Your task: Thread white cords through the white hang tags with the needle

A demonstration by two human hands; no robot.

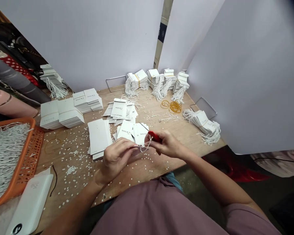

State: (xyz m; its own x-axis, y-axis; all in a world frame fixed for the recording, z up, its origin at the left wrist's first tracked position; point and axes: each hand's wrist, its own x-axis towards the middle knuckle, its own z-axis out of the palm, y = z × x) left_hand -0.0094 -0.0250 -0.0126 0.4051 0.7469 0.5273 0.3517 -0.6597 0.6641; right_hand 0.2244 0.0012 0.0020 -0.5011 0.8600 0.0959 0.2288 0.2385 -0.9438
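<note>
My left hand (116, 157) is closed in a pinch on a thin white string (145, 147) that loops toward my right hand. My right hand (168, 144) grips a small red tool (154, 136) with its fingers curled round it. Both hands hover just above the wooden table (147, 169), near its front edge. Directly behind them lie loose white hang tags printed with a brand name (128, 131). A stack of blank white cards (98, 135) sits to the left of my left hand.
An orange basket (30, 153) full of white strings stands at the left. A white power bank (30, 204) lies near the front left corner. Bundled strung tags (159, 81) line the back, another bundle (205, 125) sits right, with rubber bands (172, 106). White paper dots litter the table.
</note>
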